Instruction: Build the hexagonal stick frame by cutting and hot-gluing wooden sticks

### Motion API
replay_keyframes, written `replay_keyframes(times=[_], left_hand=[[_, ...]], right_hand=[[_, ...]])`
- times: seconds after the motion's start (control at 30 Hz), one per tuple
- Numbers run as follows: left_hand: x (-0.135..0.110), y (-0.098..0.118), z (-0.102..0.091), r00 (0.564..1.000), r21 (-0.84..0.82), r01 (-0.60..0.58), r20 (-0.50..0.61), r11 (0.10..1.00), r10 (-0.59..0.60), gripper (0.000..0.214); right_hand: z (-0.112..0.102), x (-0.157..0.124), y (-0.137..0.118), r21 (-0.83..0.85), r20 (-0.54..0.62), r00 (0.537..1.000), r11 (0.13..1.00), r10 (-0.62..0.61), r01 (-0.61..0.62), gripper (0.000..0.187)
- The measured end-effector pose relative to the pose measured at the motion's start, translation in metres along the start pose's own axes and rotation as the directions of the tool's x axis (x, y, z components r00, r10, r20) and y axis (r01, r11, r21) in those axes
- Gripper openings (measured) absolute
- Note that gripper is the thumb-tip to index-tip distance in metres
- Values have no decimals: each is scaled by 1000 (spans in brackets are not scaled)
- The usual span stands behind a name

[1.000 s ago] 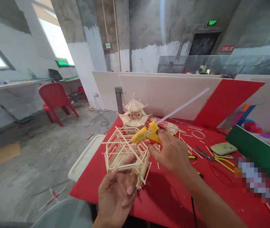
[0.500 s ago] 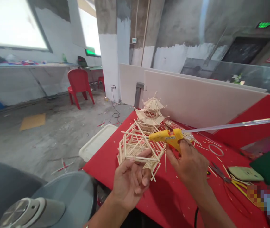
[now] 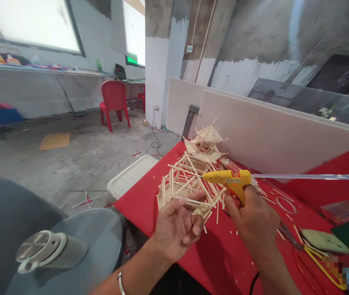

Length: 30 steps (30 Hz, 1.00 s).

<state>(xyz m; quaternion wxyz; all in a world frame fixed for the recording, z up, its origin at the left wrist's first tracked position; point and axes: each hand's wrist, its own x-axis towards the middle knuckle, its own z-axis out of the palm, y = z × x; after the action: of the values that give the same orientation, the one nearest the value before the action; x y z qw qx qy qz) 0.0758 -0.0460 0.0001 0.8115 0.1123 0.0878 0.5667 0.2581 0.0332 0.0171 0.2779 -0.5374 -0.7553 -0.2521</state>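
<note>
Glue gun [image 3: 228, 177], grasped by right hand [image 3: 255, 217]. Stick frame [image 3: 179, 186], grasped by left hand [image 3: 176, 229]; stick pagoda [image 3: 206, 150] at its one o'clock.

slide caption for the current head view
Left hand holds a stick frame while the right hand points a yellow glue gun at it, over a red tabletop.

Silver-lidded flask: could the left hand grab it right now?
Probably not while the left hand supports the wooden stick frame, though the way across to the flask looks unblocked.
</note>
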Motion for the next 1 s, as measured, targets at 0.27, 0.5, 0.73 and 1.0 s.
replay_keyframes(times=[0.27,0.5,0.73,1.0], left_hand=[[-1,1,1,1000,-2,-13,12,1000,13,61],[0,1,0,999,-9,-21,25,1000,21,55],[-1,2,1,999,6,-29,25,1000,29,51],[0,3,1,1000,51,2,25,999,-3,57]], right_hand=[[0,-2,4,-20,-3,1000,1000,-22,22,39],[-12,2,12,65,61,991,991,117,-121,29],[-38,9,36,188,152,974,963,168,-195,23],[-37,17,50,259,300,951,954,68,-149,22]])
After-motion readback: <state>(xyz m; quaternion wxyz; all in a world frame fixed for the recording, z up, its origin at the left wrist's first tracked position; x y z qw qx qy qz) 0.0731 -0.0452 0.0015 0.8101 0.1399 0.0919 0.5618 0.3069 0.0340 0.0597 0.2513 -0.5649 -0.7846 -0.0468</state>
